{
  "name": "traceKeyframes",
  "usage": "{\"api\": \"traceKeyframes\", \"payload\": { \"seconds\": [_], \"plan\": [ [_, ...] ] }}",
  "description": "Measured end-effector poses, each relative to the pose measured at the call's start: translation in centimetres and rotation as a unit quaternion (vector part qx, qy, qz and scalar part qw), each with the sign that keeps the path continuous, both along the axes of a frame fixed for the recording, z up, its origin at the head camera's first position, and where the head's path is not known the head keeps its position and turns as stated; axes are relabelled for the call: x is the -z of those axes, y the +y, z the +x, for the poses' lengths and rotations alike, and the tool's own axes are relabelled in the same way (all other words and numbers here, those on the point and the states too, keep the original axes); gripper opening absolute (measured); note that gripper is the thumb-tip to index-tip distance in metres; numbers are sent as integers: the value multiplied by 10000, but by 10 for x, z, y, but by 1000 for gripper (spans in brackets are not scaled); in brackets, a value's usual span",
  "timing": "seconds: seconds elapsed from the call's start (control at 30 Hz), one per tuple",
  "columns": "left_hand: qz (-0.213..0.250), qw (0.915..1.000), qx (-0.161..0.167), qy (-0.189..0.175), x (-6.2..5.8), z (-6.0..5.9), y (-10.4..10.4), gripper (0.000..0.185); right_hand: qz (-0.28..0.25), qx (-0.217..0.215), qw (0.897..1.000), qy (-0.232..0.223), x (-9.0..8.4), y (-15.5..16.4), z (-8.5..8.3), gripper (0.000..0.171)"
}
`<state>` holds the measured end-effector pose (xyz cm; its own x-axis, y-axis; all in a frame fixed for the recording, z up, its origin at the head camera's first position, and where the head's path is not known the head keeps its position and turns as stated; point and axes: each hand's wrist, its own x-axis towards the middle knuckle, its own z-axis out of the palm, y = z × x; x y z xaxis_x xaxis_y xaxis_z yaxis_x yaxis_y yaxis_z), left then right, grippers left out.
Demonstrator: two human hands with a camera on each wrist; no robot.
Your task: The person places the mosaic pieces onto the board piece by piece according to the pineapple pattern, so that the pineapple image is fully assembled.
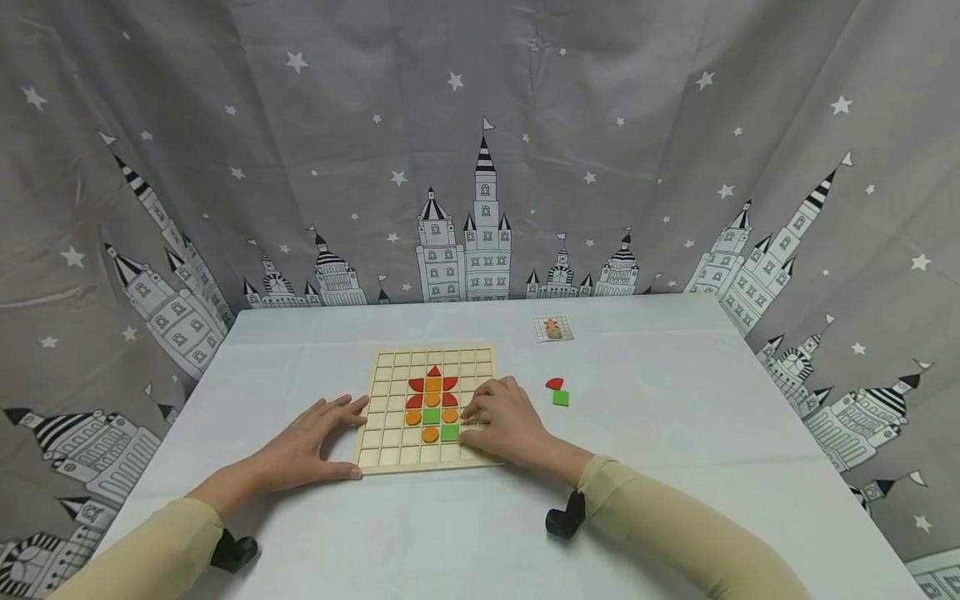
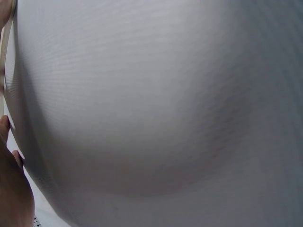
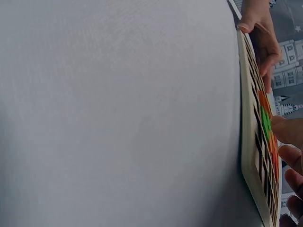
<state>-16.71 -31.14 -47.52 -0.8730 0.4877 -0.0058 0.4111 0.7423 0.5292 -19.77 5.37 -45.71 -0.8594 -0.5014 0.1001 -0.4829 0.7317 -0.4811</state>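
Observation:
A wooden grid board (image 1: 390, 400) lies on the table. Set in its cells are red pieces (image 1: 433, 372), an orange square (image 1: 432, 384), orange discs (image 1: 413, 417) and green squares (image 1: 449, 432). My left hand (image 1: 307, 442) spreads along the board's left side, fingers and thumb at its edge. Over the right part of the board, my right hand (image 1: 506, 421) has its thumb beside the lower green square. In the right wrist view the thumb (image 3: 286, 128) stands apart from the fingers at the coloured pieces, and no piece shows between them.
Right of the board lie a loose red rounded piece (image 1: 554, 384) and a loose green square (image 1: 561, 398). Farther back is a small picture card (image 1: 552, 328) with a coloured pattern on a grid. A grey curtain (image 1: 360, 125) hangs behind the white-covered table (image 1: 675, 417).

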Motion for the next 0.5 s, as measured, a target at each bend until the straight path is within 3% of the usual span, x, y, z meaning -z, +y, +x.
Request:
{"api": "traceKeyframes", "payload": {
  "seconds": [0.3,0.5],
  "plan": [
    [-16,10000,-15,56,1,0,0,77,-466,347,9979,-283,-8,45,-12,31],
    [-2,10000,-1,76,2,0,0,77,-456,668,9965,-228,-8,81,-19,36]
  ]
}}
